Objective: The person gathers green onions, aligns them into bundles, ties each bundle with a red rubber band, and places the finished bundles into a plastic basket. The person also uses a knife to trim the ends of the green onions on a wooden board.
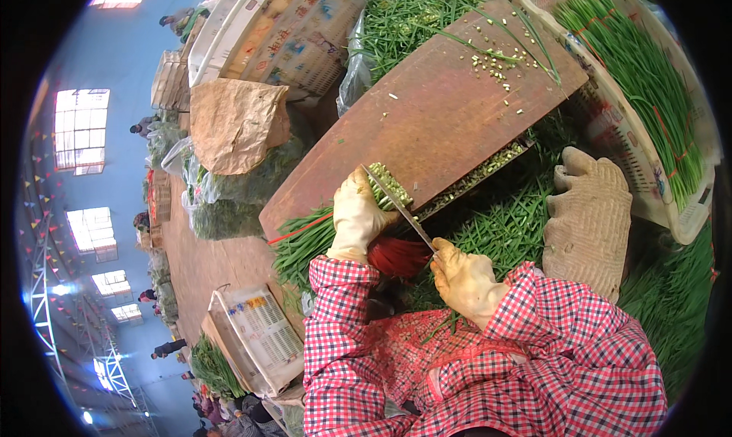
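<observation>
My left hand (357, 214), in a cream rubber glove, grips a bundle of green garlic shoots (309, 237) near its cut ends on a brown board (400, 116). A red band runs round the bundle's leafy side. My right hand (464, 277), gloved alike, holds a knife (403, 211) by its handle, which the fingers mostly hide. The blade lies along the pale cut ends of the stalks (389, 184), its tip close to my left fingers. Pale cut bits (497, 65) and a few long leaves lie at the board's far end.
A white plastic crate (617, 94) with banded green stalks stands at the right. Loose cuttings (503, 214) lie below the board; more fill a plastic bag (406, 31) behind it. A knitted tan cover (589, 225) lies at my right. Stacked crates (274, 31) and brown paper (234, 122) are at upper left.
</observation>
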The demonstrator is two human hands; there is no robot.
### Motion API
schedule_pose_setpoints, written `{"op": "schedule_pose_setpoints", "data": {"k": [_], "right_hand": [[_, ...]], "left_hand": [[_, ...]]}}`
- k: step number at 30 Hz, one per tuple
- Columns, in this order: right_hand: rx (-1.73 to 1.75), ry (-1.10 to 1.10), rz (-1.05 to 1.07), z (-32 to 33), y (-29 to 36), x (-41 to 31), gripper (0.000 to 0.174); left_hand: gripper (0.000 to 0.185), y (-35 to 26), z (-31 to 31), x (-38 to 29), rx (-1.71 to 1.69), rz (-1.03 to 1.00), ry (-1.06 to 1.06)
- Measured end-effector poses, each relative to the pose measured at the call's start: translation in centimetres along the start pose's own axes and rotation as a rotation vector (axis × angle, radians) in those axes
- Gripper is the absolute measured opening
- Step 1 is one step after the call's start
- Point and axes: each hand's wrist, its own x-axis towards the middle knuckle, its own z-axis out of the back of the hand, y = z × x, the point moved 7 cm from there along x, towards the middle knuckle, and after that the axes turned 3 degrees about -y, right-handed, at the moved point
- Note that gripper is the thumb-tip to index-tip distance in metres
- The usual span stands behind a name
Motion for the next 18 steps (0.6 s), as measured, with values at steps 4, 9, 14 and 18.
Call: {"op": "schedule_pose_setpoints", "data": {"k": [4,9,14,18], "right_hand": [[-0.108,-0.019,0.032,-0.4,0.3,1.0,0.025],[-0.104,-0.035,0.027,-0.5,0.9,2.5,0.012],[-0.192,0.083,-0.024,-0.4,1.7,5.2,0.018],[-0.113,0.402,-0.2,-0.9,2.0,8.5,0.03]], "left_hand": [[0.085,0.8,-0.8,0.6,-0.301,0.052,-0.006],[0.08,1.6,-2.1,0.6,-0.087,0.04,0.042],[0.082,2.3,-2.4,0.8,-0.432,0.141,-0.007],[0.07,0.7,-0.6,0.4,0.097,0.013,-0.055]]}}
